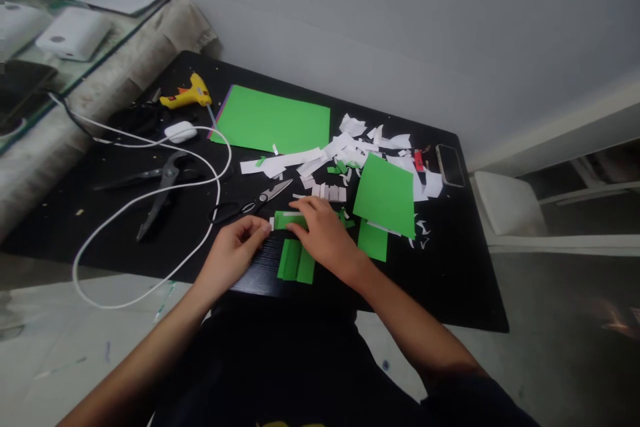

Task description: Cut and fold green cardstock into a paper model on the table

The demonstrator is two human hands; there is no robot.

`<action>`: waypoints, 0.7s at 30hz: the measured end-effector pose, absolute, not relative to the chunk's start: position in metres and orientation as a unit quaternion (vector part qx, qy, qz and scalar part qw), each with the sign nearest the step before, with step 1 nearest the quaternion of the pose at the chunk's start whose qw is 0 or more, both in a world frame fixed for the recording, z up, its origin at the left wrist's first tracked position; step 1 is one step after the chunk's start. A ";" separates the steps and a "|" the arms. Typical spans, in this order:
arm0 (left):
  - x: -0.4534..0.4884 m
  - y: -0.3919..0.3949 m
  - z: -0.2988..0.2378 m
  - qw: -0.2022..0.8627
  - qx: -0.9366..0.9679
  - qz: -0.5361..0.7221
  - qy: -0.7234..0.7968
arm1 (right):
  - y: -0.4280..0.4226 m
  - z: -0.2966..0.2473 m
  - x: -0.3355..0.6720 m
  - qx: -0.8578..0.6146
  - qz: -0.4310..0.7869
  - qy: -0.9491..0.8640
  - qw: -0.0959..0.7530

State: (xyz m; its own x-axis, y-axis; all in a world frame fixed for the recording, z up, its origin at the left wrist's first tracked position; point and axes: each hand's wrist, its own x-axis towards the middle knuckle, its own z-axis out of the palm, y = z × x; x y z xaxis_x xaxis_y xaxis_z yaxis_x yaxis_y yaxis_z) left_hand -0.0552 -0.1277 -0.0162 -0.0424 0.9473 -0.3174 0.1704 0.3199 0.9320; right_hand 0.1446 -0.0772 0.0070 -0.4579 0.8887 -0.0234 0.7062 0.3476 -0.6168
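Left hand: the left hand [243, 238] has thumb and forefinger together, pinching a small white paper tab [272, 223] at the strip's left end.
Right hand: the right hand [323, 233] is clamped on the other end of the strip, thumb along the near edge, fingers on the far side.
Green strip: the narrow, bright green paper strip with a white band along its far edge [283, 221] lies between both hands, its right end hidden under the right fingers.
Step in hand: apparently lining up or folding the strip around its white layer.
Next move: seems to call for a steady right hand while the left squares or presses down the tab.
Folded piece: a creased green paper piece [296, 261] rests on the black tabletop [450, 280], just nearer the body than the right hand.
Right-hand side: a green paper rectangle [385, 190] overlaps a smaller green piece [373, 247], both right of the right hand.
Scissors: black-handled metal scissors [263, 199] lie just beyond the left hand, blades partly spread.
Scraps: torn white paper scraps [345, 145] spread beyond the right hand.
Far left: large green paper sheets [273, 118] and a yellow glue gun [193, 95] lie well beyond the left hand.
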 end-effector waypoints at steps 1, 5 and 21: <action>-0.055 -0.128 -0.016 0.516 0.463 0.364 0.622 | -0.073 0.004 0.139 -0.494 0.280 -0.812 0.132; -0.054 -0.128 -0.019 0.467 0.519 0.338 0.631 | -0.070 -0.004 0.130 -0.500 0.249 -0.826 0.081; -0.044 -0.125 -0.018 0.405 0.580 0.349 0.615 | -0.065 0.003 0.140 -0.505 0.425 -0.723 0.206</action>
State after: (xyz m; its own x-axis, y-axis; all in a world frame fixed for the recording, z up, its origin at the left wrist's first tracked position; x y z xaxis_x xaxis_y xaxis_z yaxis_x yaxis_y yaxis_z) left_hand -0.0440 -0.1247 -0.0178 0.0012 0.9956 -0.0940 0.4306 0.0843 0.8986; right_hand 0.1403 -0.0646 0.0029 -0.4056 0.9046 -0.1313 0.5541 0.1292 -0.8224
